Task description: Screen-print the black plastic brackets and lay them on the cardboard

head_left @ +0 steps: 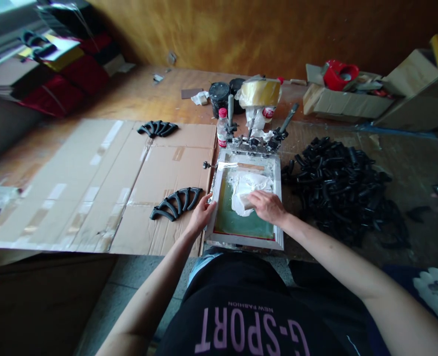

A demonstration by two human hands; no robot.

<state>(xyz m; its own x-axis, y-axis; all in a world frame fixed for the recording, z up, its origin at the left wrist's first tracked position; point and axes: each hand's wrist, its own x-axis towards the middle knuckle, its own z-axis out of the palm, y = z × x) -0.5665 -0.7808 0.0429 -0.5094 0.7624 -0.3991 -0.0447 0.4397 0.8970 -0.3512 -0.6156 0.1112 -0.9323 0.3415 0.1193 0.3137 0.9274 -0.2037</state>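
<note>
A screen printing frame with a pale metal rim and green mesh lies flat before me. Thick white ink is spread over the mesh's upper middle. My right hand grips a small, light-coloured squeegee against the ink; the fingers cover part of it. At the frame's left side, my left hand grasps the rim, thumb near the top, other fingers partly hidden. Just left of that hand, several curved black handles lie in a fanned row on the cardboard.
Clamps hold the frame's far end. A bottle and black tubs stand behind. Another handle row lies farther left on the cardboard. On the right are a heap of black parts and an open box.
</note>
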